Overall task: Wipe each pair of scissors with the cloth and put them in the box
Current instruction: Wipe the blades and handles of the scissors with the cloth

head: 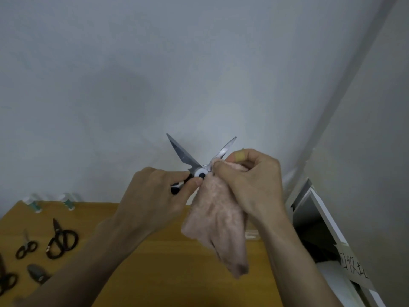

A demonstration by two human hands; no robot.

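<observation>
Holding a pair of scissors [200,161] up in front of a pale wall [132,74], the person works above a wooden table [166,262]; the left hand [155,196] is closed around the black-and-white handles, its thumb pressed just beside the white pivot; the blades are spread wide in a V, tips pointing up; the right hand [247,185] is clamped on a pink cloth [218,229], pinching a fold of it around the base of the right blade; a tan plaster wraps one finger of that hand; the rest of the cloth hangs down between the two forearms, its lower end clear of the table.

On the table's left side lie more scissors; a black pair [62,240] with large loops, blades closed and pointing away; a small pair [26,248] just left of it; part of another black pair [6,279] at the frame's edge; a grey sheath-like item [36,272] lies near them, too blurred to name; two spools [52,202] stand at the table's far edge against the wall.

A box [316,229] with white sides and a dark interior sits to the right of the table, beside the right forearm; a paper label [352,265] with handwriting is fixed to its near side.
</observation>
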